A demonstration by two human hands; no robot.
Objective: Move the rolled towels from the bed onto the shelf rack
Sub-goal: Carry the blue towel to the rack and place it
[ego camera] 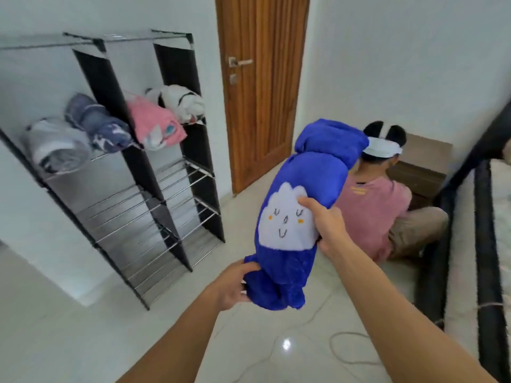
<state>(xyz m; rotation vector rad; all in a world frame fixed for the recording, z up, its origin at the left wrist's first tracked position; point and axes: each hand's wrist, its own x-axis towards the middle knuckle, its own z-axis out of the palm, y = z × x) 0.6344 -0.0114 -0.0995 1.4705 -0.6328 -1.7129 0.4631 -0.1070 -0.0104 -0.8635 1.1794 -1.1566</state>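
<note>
Both hands hold one blue towel [301, 205], rolled, in the air above the floor [83, 341]. The left hand [235, 286] is closed on the roll's near, lower end, fingers tucked into the fabric. The right hand [325, 221] clasps its middle from the right side, thumb pressed on the white face patch. Past that grip the far end tilts up and away. The rack [132, 161], left of both hands, already carries four rolled towels.
</note>
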